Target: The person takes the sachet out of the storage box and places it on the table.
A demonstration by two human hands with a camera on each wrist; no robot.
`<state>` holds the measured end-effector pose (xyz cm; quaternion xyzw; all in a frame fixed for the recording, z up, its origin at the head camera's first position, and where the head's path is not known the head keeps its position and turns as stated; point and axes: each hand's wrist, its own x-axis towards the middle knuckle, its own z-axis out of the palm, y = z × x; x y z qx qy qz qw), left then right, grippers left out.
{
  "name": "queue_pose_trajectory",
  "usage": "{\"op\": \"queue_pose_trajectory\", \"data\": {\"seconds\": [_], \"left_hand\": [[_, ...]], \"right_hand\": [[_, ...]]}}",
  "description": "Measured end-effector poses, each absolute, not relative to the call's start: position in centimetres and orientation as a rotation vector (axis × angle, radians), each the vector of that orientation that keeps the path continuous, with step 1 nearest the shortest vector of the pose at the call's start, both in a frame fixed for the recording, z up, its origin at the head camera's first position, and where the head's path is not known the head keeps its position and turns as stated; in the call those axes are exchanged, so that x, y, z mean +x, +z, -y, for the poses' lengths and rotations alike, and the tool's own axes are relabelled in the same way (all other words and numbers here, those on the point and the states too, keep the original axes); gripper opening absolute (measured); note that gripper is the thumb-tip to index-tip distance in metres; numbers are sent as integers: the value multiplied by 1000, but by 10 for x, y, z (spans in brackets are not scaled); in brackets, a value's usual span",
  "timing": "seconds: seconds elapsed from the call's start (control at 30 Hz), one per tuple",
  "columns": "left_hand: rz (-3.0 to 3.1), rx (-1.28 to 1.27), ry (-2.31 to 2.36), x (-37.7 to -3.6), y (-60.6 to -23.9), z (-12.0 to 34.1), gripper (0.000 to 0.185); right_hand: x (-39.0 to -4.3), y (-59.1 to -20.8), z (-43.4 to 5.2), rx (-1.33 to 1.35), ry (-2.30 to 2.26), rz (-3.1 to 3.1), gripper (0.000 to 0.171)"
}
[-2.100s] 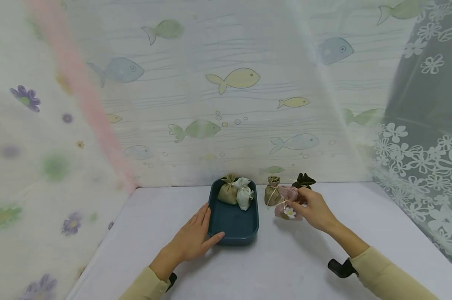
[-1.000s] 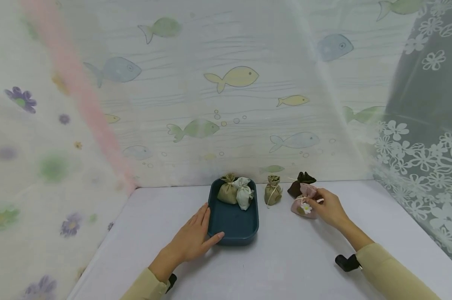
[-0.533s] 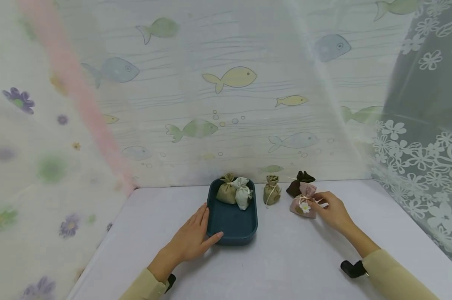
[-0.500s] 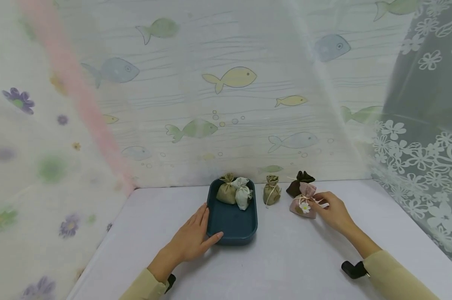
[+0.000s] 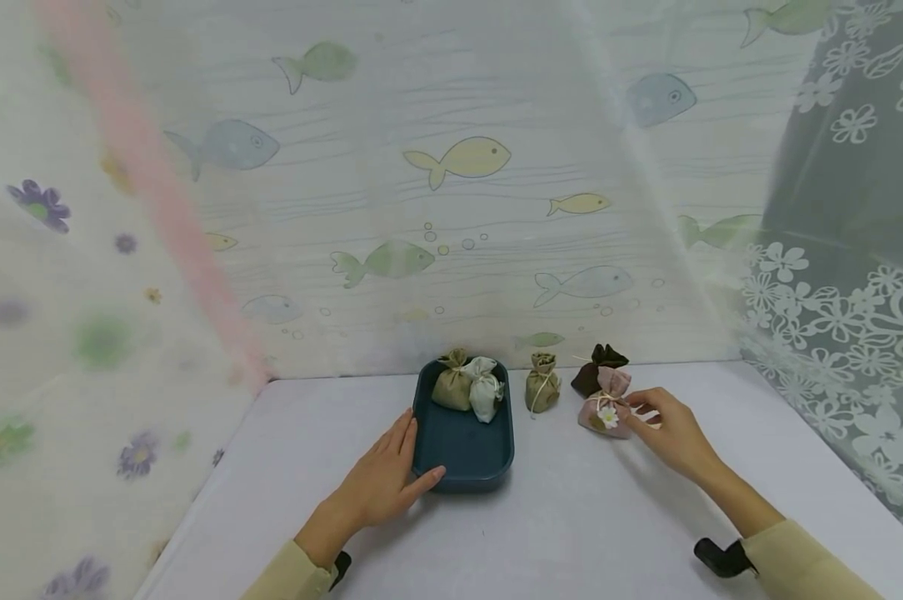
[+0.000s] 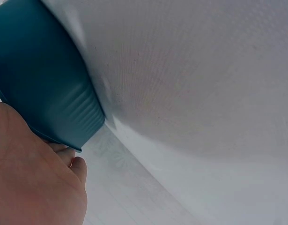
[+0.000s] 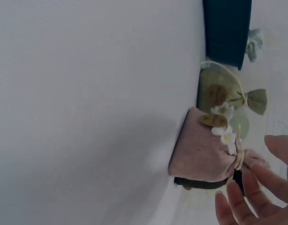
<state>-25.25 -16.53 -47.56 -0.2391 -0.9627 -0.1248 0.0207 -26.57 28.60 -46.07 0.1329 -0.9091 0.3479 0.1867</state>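
Observation:
A dark teal tray [image 5: 462, 454] stands on the white table, holding a tan drawstring pouch [image 5: 452, 389] and a white drawstring pouch [image 5: 486, 396] at its far end. My left hand [image 5: 376, 479] rests along the tray's left side with fingers extended, thumb at the near corner. To the right sits a pink drawstring pouch [image 5: 597, 415] with a white flower and a small brown tag. Beside it is my right hand [image 5: 669, 433], fingertips right by the pouch's tied neck, thumb and fingers apart and nothing held between them.
An olive drawstring pouch [image 5: 543, 387] stands between the tray and the pink pouch. Behind the pink one is a dark brown pouch [image 5: 588, 377]. A fish-print curtain [image 5: 451, 208] hangs along the table's back edge.
My right hand carried the pink pouch rightward, from in front of the olive pouch to in front of the brown one, set it down and let go. My left hand stayed on the tray.

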Motion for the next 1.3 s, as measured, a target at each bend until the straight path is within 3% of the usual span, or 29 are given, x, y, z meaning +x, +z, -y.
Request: {"op": "queue_pose_trajectory", "data": {"seconds": [0.47,1.3], "left_hand": [[3013,-745,-379,-250,-471,165,102],[3016,-745,-383,-251,-472,166,103]], "right_hand": [[-264,-444,-245,544,1050,2524,23],[-301,-426,-164,725,1110,2579,31]]}}
